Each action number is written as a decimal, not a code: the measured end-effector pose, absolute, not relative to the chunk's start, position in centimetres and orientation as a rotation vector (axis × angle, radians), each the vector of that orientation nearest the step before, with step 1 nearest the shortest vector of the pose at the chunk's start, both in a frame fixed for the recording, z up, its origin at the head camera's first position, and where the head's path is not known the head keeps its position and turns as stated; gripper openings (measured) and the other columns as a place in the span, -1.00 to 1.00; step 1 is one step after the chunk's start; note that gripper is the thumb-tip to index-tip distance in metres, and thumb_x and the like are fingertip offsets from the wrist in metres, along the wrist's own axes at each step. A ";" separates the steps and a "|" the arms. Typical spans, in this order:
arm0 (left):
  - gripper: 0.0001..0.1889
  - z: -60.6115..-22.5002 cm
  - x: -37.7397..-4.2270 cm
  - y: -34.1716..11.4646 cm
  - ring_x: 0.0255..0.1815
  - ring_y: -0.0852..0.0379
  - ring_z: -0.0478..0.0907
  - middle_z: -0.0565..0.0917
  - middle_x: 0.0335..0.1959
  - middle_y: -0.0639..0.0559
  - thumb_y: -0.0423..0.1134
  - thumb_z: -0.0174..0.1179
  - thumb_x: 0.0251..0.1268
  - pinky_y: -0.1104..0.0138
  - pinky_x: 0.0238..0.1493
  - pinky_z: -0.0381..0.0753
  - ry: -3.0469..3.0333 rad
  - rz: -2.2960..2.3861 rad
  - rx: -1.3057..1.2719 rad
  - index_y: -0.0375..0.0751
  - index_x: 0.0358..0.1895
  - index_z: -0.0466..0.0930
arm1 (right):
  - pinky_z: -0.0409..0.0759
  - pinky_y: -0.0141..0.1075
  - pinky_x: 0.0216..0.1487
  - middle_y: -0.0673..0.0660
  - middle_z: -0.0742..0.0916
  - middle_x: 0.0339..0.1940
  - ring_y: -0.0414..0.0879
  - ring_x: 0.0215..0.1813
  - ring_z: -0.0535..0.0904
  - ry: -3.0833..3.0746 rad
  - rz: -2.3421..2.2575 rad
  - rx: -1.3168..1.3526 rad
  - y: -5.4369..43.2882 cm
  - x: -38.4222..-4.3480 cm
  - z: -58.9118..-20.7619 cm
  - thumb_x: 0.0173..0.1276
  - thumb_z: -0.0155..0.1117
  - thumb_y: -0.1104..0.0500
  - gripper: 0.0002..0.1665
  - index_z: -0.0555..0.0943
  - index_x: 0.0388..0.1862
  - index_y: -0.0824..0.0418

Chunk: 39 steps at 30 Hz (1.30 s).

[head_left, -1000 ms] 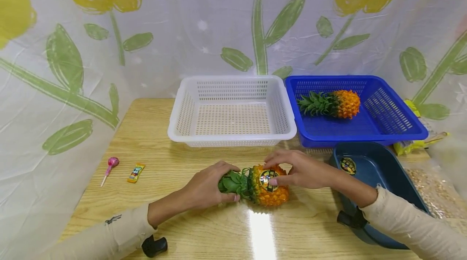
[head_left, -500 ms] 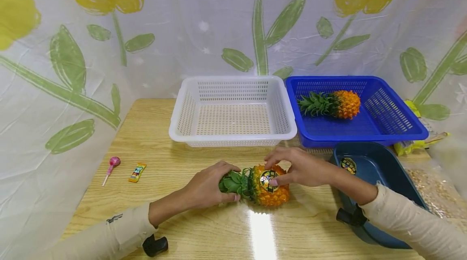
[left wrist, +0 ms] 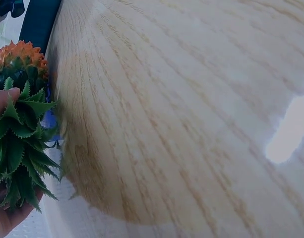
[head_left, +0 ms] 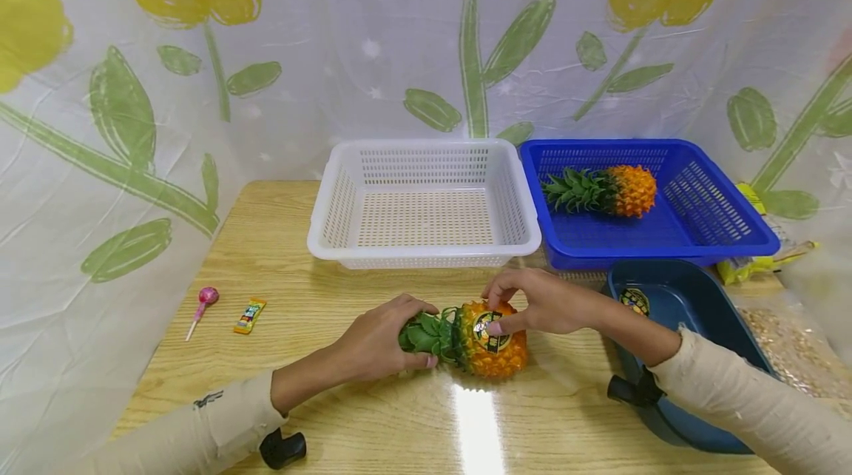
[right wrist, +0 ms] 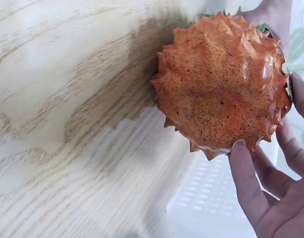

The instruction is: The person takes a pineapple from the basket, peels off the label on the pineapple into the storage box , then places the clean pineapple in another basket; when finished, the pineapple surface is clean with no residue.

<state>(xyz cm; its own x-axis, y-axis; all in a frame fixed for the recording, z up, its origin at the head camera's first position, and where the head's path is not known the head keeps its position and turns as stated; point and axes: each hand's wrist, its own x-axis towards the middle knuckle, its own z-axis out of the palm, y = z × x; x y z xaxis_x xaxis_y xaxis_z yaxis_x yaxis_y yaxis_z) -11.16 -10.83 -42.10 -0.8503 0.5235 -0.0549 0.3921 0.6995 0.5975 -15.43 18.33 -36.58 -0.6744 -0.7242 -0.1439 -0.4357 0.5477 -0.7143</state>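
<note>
A small orange pineapple (head_left: 506,356) lies on its side on the wooden table, its green leafy crown (head_left: 426,334) pointing left. My left hand (head_left: 379,338) grips the crown, thumb on the near side and fingers beyond; the left wrist view shows the toothed leaves (left wrist: 23,144) between them. On the fruit's upper face is a round black-and-yellow sticker (head_left: 491,342). My right hand (head_left: 549,305) holds the fruit from its far right side, thumb on the sticker and index finger bent at the back edge. The right wrist view shows the fruit's spiky base (right wrist: 221,94) and fingertips against its side.
A white basket (head_left: 426,253) stands behind the hands. Beside it, a blue basket (head_left: 626,249) holds another pineapple (head_left: 632,190). A dark teal basin (head_left: 705,312) with a similar sticker (head_left: 634,302) sits under the right forearm. A lollipop (head_left: 208,296) and a wrapped candy (head_left: 249,316) lie at left.
My right hand shifts slightly, its wrist rising and its index finger bending more, while the thumb stays on the sticker. The left hand and the pineapple hold still.
</note>
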 end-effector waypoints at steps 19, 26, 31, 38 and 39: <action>-0.32 -41.9 -11.1 -10.9 -0.06 0.16 0.56 0.57 0.10 0.11 0.07 0.53 0.03 0.22 -0.18 0.57 2.694 0.860 0.757 0.08 0.27 0.52 | 0.51 0.04 0.24 0.01 0.73 -0.06 0.05 0.26 0.56 2.348 -0.960 -1.010 17.5 -15.7 -35.5 0.25 0.52 0.08 -0.67 0.49 -0.50 0.03; -0.31 -41.9 -11.1 -10.8 -0.04 0.13 0.57 0.56 0.13 0.09 0.08 0.52 0.04 0.20 -0.18 0.58 2.683 0.857 0.739 0.07 0.29 0.51 | 0.64 -0.07 0.07 0.11 0.73 0.02 0.10 0.27 0.55 2.276 -1.041 -1.047 17.7 -15.6 -35.1 0.27 0.50 0.12 -0.71 0.52 -0.49 0.05; -0.30 -41.9 -11.1 -10.8 -0.07 0.14 0.56 0.56 0.14 0.09 0.08 0.51 0.05 0.22 -0.21 0.57 2.678 0.854 0.730 0.07 0.30 0.50 | 0.71 -0.19 -0.29 0.16 0.73 -0.01 0.09 0.14 0.61 2.164 -1.158 -1.040 18.1 -15.3 -34.5 0.31 0.46 0.19 -0.73 0.50 -0.46 0.10; -0.29 -41.9 -11.2 -10.9 -0.08 0.15 0.56 0.55 0.17 0.09 0.09 0.51 0.05 0.24 -0.24 0.56 2.679 0.843 0.731 0.08 0.31 0.49 | 0.68 -0.20 -0.26 0.07 0.71 -0.28 -0.02 -0.19 0.74 2.149 -1.177 -0.983 18.5 -15.0 -33.7 0.36 0.41 0.18 -0.76 0.51 -0.40 0.17; -0.29 -41.9 -11.2 -10.9 -0.08 0.15 0.55 0.55 0.17 0.09 0.10 0.51 0.06 0.24 -0.24 0.56 2.678 0.842 0.731 0.08 0.31 0.49 | 0.67 -0.20 -0.26 0.07 0.70 -0.31 -0.01 -0.23 0.75 2.151 -1.174 -0.983 18.6 -15.0 -33.6 0.36 0.41 0.17 -0.77 0.51 -0.38 0.18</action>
